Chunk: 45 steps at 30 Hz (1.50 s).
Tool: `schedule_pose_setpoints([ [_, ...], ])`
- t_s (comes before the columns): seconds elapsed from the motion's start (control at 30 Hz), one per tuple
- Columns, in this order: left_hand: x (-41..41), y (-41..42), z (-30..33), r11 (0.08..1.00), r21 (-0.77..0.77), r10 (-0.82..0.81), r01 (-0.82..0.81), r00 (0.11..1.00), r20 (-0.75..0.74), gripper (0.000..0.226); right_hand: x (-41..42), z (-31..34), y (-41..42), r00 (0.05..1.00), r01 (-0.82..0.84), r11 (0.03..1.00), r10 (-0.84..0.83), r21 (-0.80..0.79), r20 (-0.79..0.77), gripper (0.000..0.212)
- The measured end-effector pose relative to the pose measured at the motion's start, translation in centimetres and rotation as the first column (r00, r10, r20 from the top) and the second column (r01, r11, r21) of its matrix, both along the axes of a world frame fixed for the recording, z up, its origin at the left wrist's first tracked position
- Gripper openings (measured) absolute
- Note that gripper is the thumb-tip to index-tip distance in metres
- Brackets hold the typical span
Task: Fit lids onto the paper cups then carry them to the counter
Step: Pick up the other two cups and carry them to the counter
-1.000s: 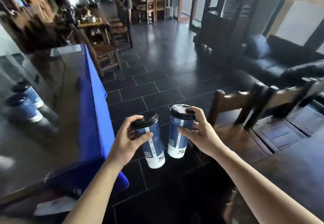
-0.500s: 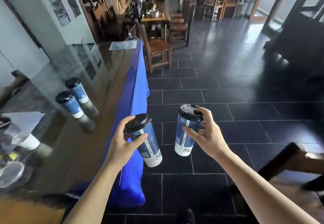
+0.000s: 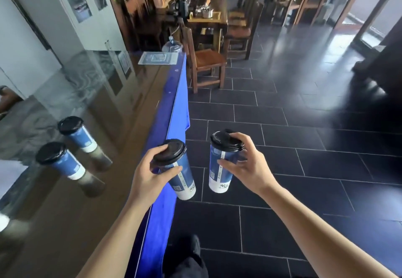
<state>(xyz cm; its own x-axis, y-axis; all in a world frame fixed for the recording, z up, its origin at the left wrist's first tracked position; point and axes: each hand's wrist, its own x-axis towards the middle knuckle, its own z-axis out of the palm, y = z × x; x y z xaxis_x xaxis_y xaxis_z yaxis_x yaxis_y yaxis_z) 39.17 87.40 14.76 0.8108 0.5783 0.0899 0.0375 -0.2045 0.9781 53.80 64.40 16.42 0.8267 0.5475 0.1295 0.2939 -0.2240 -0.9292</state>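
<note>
My left hand grips a tall blue and white paper cup just under its black lid; the cup tilts to the right, beside the counter's blue edge. My right hand holds a second lidded cup near its black lid, upright over the dark floor. Two more lidded cups stand on the glossy counter top to the left, mirrored in its surface.
A blue cloth hangs along the counter's front edge. A paper sheet lies at the counter's far end. A wooden chair and tables stand beyond. Dark tiled floor spreads to the right. My dark shoe shows below.
My view has swung left toward the counter, which now lies closer. Both hands carry the cups forward, and the left cup is nearer the blue edge.
</note>
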Motion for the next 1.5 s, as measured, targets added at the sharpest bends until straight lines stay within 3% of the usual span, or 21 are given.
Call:
schedule_pose_setpoints([
  [0.43, 14.2, 12.9, -0.1, 1.000, -0.013, -0.005, 0.005, 0.999, -0.031, 0.061, 14.6, -0.3, 13.6, 0.998, -0.012, 1.000, 0.013, -0.015, 0.067, 0.069],
  [0.73, 22.1, 18.7, -2.1, 0.981, 0.012, 0.193, -0.193, 0.976, -0.105, 0.061, 27.3, -3.1, 23.1, 0.978, -0.199, 0.978, 0.202, -0.054, 0.051, 0.068],
  [1.03, 28.9, 22.3, -2.1, 0.882, -0.012, 0.467, -0.471, 0.877, -0.111, 0.066, 39.3, -2.9, 33.3, 0.889, -0.457, 0.889, 0.457, -0.005, 0.037, 0.068],
  [1.3, 29.6, 26.0, -3.0, 0.761, 0.012, 0.644, -0.649, 0.752, -0.136, 0.066, 41.3, -4.3, 41.8, 0.774, -0.633, 0.774, 0.633, -0.004, 0.018, 0.075],
  [1.5, 29.0, 30.7, -4.6, 0.726, 0.052, 0.685, -0.685, 0.714, -0.146, 0.064, 41.2, -4.9, 48.5, 0.708, -0.705, 0.708, 0.706, -0.047, 0.011, 0.082],
])
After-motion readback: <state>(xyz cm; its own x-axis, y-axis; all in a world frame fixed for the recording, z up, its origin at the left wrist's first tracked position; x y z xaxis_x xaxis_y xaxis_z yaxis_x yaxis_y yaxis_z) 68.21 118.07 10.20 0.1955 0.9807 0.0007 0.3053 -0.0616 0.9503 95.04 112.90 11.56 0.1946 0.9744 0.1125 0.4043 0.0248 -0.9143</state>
